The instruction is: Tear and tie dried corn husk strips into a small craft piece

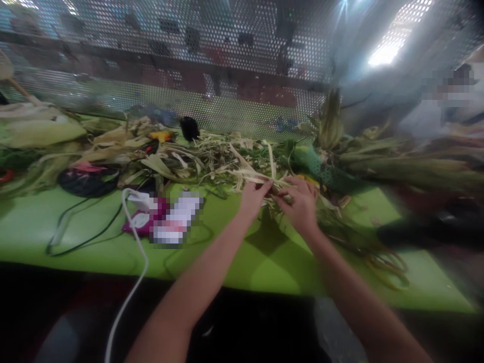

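Green surface (264, 262) runs across my view, its far half littered with dried husk and leaf scraps. Both hands meet near the middle, at the near edge of that litter. Left hand (252, 197): fingers (264, 187) pressed together, pinching the pale husk strips (249, 174). Right hand (298, 204): fingers curled in, pinching the same bundle from the other side; fingertips of both hands nearly touch. I note the strips fan out away from the hands and lie on the pile, just in front of a green mesh item (321, 169). White cable (132, 282) trails off the near edge at left, beside a looped black cable (75, 237). Unhusked corn ear (38, 132) at far left. Perforated metal screen (227, 111) stands behind the pile. Right side too blurred for me to read
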`<action>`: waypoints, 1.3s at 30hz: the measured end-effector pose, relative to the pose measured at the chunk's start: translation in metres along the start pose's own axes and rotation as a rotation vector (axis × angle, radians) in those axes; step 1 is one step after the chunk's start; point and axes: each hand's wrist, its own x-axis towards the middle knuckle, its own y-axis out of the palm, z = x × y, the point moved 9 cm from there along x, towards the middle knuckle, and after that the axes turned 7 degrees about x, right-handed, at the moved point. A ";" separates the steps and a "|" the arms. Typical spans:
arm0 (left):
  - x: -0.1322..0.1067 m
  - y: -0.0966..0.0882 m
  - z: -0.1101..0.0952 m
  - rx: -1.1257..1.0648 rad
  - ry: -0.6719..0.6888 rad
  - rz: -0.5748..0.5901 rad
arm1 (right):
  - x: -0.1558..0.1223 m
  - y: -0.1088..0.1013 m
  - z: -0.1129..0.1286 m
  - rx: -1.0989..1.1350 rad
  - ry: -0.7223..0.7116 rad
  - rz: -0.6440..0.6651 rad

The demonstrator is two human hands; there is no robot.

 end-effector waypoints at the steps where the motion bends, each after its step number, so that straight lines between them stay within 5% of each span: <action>1: 0.000 0.001 0.002 -0.002 -0.011 0.007 | 0.000 0.001 0.000 -0.015 0.000 0.002; 7: 0.001 0.001 0.008 0.030 -0.049 0.019 | -0.001 0.004 0.000 -0.055 0.006 0.011; 16: 0.001 0.000 0.000 0.108 -0.013 0.074 | 0.006 -0.002 -0.022 0.182 0.146 0.025; 25: 0.002 -0.001 0.006 -0.008 -0.028 0.024 | 0.005 0.008 -0.010 0.232 0.099 0.097; 33: 0.000 -0.003 0.005 -0.029 -0.077 -0.015 | 0.001 -0.007 0.001 0.016 0.017 0.002; 39: -0.001 -0.004 0.007 -0.048 -0.084 -0.027 | -0.001 0.000 0.008 -0.031 -0.036 0.057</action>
